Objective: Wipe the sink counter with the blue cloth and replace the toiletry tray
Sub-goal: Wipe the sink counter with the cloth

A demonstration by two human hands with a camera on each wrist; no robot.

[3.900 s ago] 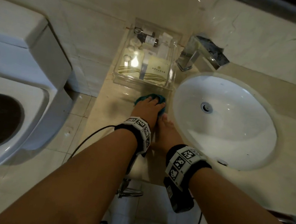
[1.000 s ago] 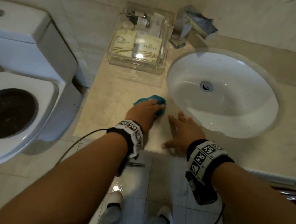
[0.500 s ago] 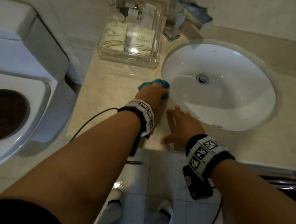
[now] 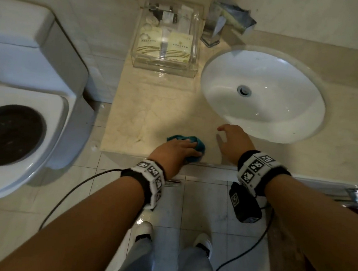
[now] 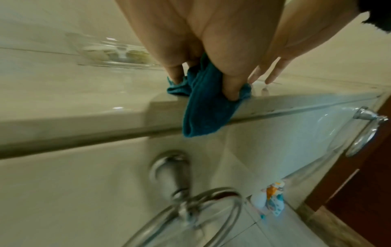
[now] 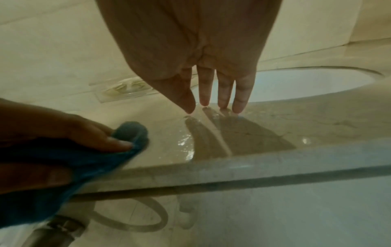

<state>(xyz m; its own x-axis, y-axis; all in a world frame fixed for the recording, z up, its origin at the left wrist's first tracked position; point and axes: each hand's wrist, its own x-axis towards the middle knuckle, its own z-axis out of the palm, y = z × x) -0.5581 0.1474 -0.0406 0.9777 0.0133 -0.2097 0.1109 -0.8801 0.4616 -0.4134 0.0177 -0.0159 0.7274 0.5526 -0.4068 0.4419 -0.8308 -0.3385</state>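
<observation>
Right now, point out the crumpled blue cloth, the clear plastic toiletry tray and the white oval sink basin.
blue cloth (image 5: 203, 107), left wrist view, on the fold hanging over the counter edge.
toiletry tray (image 4: 163, 69), head view, on its clear front wall.
sink basin (image 4: 284, 80), head view, on its bare white inner wall.

dim, warm light | glare on wet counter (image 6: 186, 145) | wrist views blurred — edges bent by wide lens

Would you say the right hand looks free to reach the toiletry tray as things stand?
Probably yes: the right hand is open, holding nothing, and bare counter lies between it and the toiletry tray; the left hand and blue cloth sit aside.
</observation>
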